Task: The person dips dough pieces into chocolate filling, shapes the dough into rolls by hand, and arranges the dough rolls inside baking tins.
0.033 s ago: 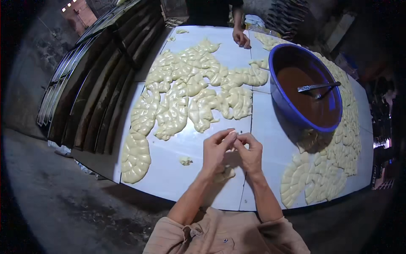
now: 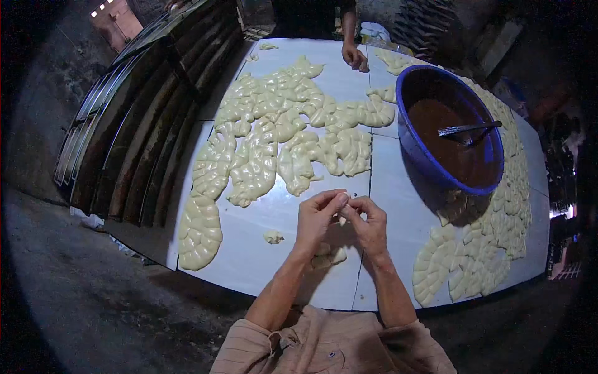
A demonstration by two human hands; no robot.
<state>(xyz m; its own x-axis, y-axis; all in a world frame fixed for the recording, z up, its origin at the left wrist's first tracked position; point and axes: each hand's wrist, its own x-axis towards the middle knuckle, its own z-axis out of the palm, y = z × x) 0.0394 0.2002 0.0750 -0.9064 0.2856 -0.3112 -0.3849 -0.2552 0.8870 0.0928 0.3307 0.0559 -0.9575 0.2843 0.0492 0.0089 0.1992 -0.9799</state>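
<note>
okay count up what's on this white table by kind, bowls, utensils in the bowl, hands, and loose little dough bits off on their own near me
Blue bowl: 1
Metal utensils in the bowl: 2, as far as can be told
Hands: 3, left hand, right hand, another person's hand
Loose dough bit: 1
Total: 7

No packages, labels, signs or screens visible.

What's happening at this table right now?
A person stands at a white table and pinches a small piece of pale dough between the left hand and right hand, held together just above the surface. Rows of shaped dough pieces lie spread over the table, with more to the right. A blue bowl of brown filling with a utensil in it sits on the right. Another person's hand rests at the far edge.
</note>
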